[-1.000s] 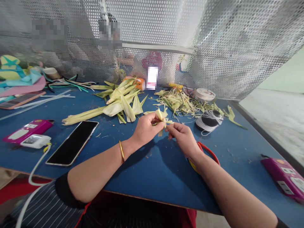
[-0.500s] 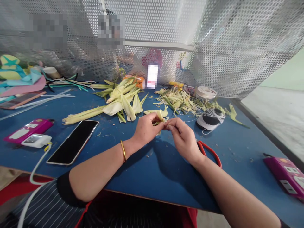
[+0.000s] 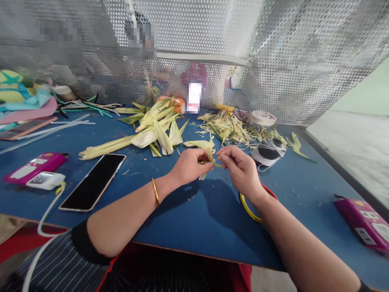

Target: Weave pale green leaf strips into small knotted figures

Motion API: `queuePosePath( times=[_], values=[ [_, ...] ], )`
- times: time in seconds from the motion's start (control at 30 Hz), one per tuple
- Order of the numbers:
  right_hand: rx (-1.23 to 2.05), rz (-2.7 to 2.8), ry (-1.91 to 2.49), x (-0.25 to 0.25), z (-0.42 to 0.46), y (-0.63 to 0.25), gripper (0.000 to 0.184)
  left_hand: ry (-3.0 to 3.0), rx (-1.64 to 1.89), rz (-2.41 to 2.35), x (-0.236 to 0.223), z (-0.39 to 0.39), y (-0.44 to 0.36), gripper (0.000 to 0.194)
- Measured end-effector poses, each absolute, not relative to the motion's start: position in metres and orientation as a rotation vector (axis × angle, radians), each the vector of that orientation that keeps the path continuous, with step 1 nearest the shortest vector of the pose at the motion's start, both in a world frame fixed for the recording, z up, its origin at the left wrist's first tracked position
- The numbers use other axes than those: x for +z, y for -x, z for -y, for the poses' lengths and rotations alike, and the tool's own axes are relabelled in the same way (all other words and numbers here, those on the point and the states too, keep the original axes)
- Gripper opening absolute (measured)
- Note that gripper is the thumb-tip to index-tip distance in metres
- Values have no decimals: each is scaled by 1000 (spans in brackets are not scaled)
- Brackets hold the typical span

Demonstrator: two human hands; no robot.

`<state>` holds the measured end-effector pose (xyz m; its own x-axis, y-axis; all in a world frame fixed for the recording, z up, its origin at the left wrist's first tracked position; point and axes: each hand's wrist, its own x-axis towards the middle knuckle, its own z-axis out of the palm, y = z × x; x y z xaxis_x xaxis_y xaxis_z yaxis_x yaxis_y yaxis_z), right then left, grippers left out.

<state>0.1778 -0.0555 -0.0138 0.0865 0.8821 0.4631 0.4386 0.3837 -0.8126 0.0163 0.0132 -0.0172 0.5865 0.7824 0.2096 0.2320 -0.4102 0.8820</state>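
My left hand (image 3: 192, 166), with a gold bangle (image 3: 155, 192) on its wrist, pinches a small folded piece of corn husk (image 3: 209, 154) over the middle of the blue table. Just to its right, my right hand (image 3: 238, 166) is closed, thumb against forefinger; whatever sits between those fingertips is too small to make out. A narrow gap separates the two hands. Behind them lies a loose pale husk (image 3: 199, 143). Under my right wrist, partly hidden, is a tool with red and yellow handles (image 3: 251, 211). A spool of white cord (image 3: 267, 152) stands beyond my right hand.
Corn husks (image 3: 154, 132) are piled at the back left, shredded husk scraps (image 3: 227, 125) at the back right beside a white tape roll (image 3: 263, 118). A black-screened phone (image 3: 94, 182) and purple power strips (image 3: 38, 168) lie around. A perforated screen (image 3: 200, 36) borders the back.
My right hand has drawn slightly right, away from my left hand. The husk piece in my left hand shows more upright, and the tool's yellow handle has come into view.
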Motion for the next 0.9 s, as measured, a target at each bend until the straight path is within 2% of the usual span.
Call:
queuePosePath(
  times=[0.2,0.37,0.53,0.7,0.9],
  values=[
    [761,1385,1351,-24,43,-189,20,-1584,554,-610,-8,-6,-16,4],
    [857,1369,1487,-34,40,-185,21,-1614,775,-658,-10,-9,-17,8],
    [947,1419,1476,-30,48,-174,20,-1892,1051,-820,-16,-15,-16,3],
    [808,1470,1366,-22,56,-169,20,-2111,1115,-943,-17,-14,-16,2],
    [532,1568,1430,-16,58,-174,17,-2540,1123,-987,-22,-14,-14,5]
  ],
)
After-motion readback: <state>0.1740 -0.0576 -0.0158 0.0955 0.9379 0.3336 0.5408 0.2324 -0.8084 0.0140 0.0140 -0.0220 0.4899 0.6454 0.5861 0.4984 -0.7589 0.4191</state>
